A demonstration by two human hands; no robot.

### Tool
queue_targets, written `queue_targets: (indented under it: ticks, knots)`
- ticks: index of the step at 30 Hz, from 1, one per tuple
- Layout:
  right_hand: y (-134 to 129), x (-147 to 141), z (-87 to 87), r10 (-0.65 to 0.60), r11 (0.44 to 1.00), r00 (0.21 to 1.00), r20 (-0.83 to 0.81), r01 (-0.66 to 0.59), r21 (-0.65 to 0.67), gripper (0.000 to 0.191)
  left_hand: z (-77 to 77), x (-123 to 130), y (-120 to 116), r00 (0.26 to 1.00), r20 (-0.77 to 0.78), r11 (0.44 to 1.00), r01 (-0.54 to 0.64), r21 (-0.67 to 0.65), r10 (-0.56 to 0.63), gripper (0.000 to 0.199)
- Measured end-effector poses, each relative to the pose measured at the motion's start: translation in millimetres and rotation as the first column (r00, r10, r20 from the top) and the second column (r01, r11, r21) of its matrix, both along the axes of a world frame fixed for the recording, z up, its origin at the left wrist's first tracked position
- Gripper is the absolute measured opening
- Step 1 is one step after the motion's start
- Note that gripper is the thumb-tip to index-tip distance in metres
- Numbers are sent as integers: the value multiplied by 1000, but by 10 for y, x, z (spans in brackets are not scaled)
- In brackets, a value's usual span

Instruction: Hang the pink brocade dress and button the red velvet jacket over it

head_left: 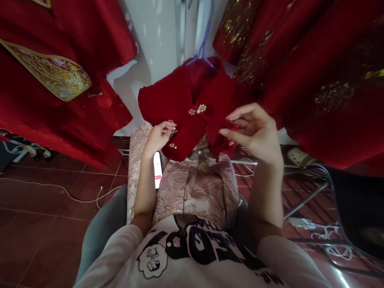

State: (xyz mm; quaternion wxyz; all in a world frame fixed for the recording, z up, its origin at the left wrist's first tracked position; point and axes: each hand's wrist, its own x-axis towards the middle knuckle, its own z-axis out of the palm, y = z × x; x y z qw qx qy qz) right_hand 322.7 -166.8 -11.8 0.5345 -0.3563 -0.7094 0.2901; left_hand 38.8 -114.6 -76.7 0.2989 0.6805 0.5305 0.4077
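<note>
— Over the lap, what's in hand?

— A red jacket [192, 116] on a purple hanger [207, 36], held up in front of the person and just above a pink brocade garment [195, 188] on the knees. The left hand [157, 138] has its fingertips together on the jacket's left front edge, by a pearl button [173, 146]. The right hand [255, 132] pinches the right front edge, thumb and forefinger clamped on the cloth, other fingers spread.

— How far along does it look?

— One jewelled clasp [198, 109] at the neck seems joined. Below it the fronts hang apart, so I'd judge the lower buttons are not yet done.

— Anything crowding the work?

— Red embroidered robes [60, 72] hang close at both sides, more [315, 80] at the right. A phone [157, 170] lies lit by the left wrist. A white cable [75, 196] trails over the tiled floor [45, 224], and a metal chair frame [312, 192] stands at the right.
</note>
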Motion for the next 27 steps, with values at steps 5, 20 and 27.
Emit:
queue_targets:
  ticks: [5,20,27]
  knots:
    - [-15,-321,-102,280,952,958,70,-267,-150,26,34,-16,-17,1000,3,1000,-23,-4,23,30]
    - [691,-1222,-828,-60,994,997,43,64,-85,20,-5,17,37,975,180,989,-142,44,132,21]
    - [639,-1304,-822,-183,982,980,78,186,-35,15,-11,52,12,966,168,973,-213,83,197,18]
